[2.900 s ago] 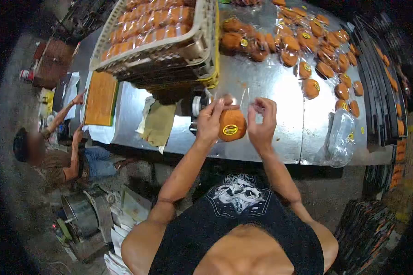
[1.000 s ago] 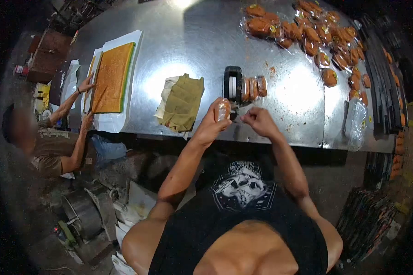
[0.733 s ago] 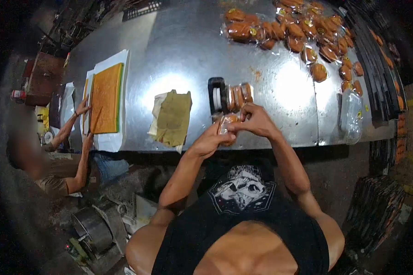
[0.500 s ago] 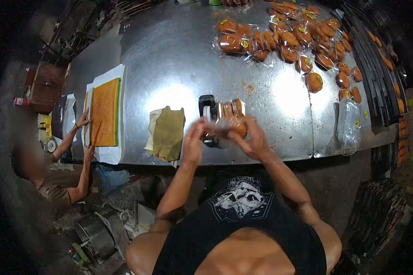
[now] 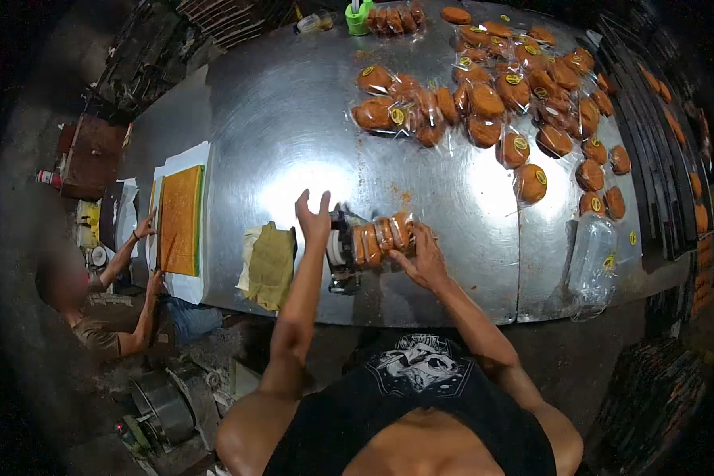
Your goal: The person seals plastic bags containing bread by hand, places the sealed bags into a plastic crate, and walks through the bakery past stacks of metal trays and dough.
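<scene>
A clear bag of several orange-brown buns (image 5: 381, 240) lies beside a black tape dispenser with a white roll (image 5: 339, 247) near the table's front edge. My right hand (image 5: 427, 260) is closed round the bag's right end. Just left of the dispenser, my left hand (image 5: 316, 218) is raised with its fingers apart and nothing in it. A folded olive cloth (image 5: 268, 266) lies to the left of that hand.
Bagged buns (image 5: 485, 101) cover the table's back right. A clear plastic container (image 5: 593, 258) is at the front right, near dark racks (image 5: 650, 151). A co-worker's hands (image 5: 145, 227) touch a flat orange-brown slab (image 5: 180, 220) at left. A green container (image 5: 359, 19) stands at the back.
My left hand has let go of the bag and moved left and up, its fingers now spread. The bag's buns now show in a row. The whole view has shifted slightly.
</scene>
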`<action>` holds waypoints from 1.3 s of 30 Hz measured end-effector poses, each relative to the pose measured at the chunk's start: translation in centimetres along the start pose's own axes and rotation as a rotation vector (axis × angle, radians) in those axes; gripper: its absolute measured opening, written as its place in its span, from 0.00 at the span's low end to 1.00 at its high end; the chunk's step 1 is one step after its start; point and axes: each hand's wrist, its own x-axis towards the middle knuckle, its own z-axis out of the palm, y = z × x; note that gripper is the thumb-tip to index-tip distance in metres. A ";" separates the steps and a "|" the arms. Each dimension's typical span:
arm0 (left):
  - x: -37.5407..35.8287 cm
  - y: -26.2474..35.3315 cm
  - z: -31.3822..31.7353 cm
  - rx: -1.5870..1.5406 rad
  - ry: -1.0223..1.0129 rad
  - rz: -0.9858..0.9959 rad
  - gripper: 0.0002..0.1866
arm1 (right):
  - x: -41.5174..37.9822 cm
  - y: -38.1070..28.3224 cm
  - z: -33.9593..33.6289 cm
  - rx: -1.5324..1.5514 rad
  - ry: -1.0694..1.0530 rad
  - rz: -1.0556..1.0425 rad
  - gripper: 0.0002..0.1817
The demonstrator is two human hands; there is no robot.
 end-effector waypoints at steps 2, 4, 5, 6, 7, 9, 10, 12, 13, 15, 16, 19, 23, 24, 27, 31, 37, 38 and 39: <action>6.6 4.3 4.8 -0.222 -0.103 0.156 0.30 | 0.0 0.1 -1.2 0.036 -0.076 0.020 0.41; 13.1 5.0 11.5 -0.133 -0.180 0.032 0.41 | 0.2 0.5 -2.2 0.101 -0.135 0.045 0.44; 15.3 5.9 14.2 0.096 -0.168 0.041 0.46 | 0.2 0.8 -2.6 0.117 -0.127 0.059 0.43; 16.4 7.3 15.8 0.217 -0.233 -0.014 0.43 | 0.2 1.2 -3.0 0.130 -0.145 0.076 0.43; 16.6 7.9 17.4 0.252 -0.163 -0.034 0.39 | 0.3 1.6 -3.5 0.141 -0.162 0.092 0.43; 17.3 8.4 19.7 0.160 -0.124 -0.053 0.32 | 0.0 1.8 -4.5 0.203 -0.124 0.117 0.39; 17.8 8.1 20.2 0.036 -0.150 -0.057 0.29 | 0.0 1.3 -5.7 0.257 -0.094 0.164 0.37; 17.1 8.9 18.8 -0.089 -0.116 0.072 0.23 | 0.1 0.4 -7.8 0.376 -0.035 0.251 0.35; 14.9 12.1 15.8 -0.096 -0.058 0.210 0.19 | 0.4 0.6 -8.4 0.396 0.070 0.217 0.32; 8.9 18.6 8.4 -0.136 -0.087 0.468 0.11 | 1.4 -0.3 -9.9 0.303 0.190 0.204 0.33; 6.3 21.5 4.8 -0.176 -0.167 0.596 0.06 | 2.0 -2.1 -10.8 0.088 0.320 0.105 0.34; 1.0 22.8 -2.6 -0.141 -0.511 0.973 0.07 | 4.3 -7.9 -12.3 -0.149 0.477 -0.179 0.45; -2.3 20.8 -8.5 -0.448 -0.816 0.990 0.18 | 3.7 -9.0 -9.4 0.405 -0.082 -0.100 0.44; -3.4 20.5 -9.4 -0.685 -0.748 0.809 0.25 | 3.0 -9.3 -8.0 0.583 -0.134 -0.065 0.40; -6.6 17.7 -10.7 -1.047 -0.584 0.421 0.55 | 0.6 -12.8 -5.8 0.785 -0.109 0.041 0.33; -10.2 11.8 -13.0 -1.028 -1.037 -0.403 0.46 | -2.4 -13.6 -2.4 0.833 -0.035 0.015 0.31; -13.8 8.7 -14.4 -0.488 -1.096 0.047 0.42 | -4.1 -17.5 -2.4 -0.075 -0.026 -0.198 0.19; -13.9 8.7 -14.7 -0.668 -1.142 -0.031 0.39 | -4.3 -17.8 -2.5 0.157 -0.059 -0.154 0.16; -13.9 8.8 -15.0 -0.849 -1.179 -0.115 0.36 | -4.2 -18.3 -2.8 0.388 -0.094 -0.112 0.13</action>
